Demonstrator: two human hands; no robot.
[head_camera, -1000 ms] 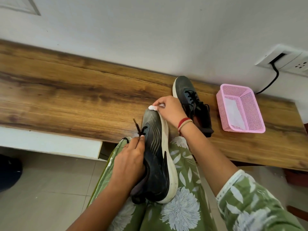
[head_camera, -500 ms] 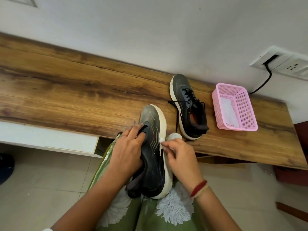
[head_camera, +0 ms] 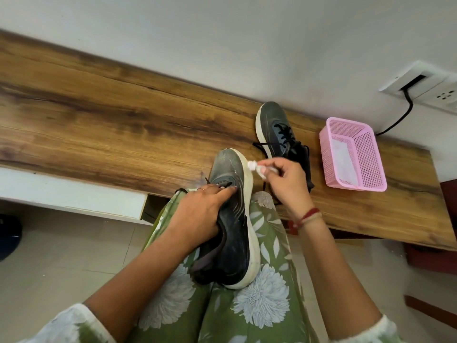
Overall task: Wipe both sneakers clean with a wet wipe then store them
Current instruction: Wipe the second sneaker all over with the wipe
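A dark grey sneaker with a white sole lies on my lap, toe pointing to the wooden table. My left hand grips it over the laces and tongue. My right hand pinches a small wadded white wet wipe against the white sole edge near the toe. The second sneaker stands on the table beyond my right hand, its black laces loose; its heel is hidden behind that hand.
A pink plastic mesh basket with a white sheet inside sits on the table at the right. A wall socket with a black cable is above it. The wooden table stretches to the left. Tiled floor lies below.
My right hand with the wipe went from the toe back along the sole's side, then forward again to the sole edge near the toe. My left hand kept its hold on the sneaker.
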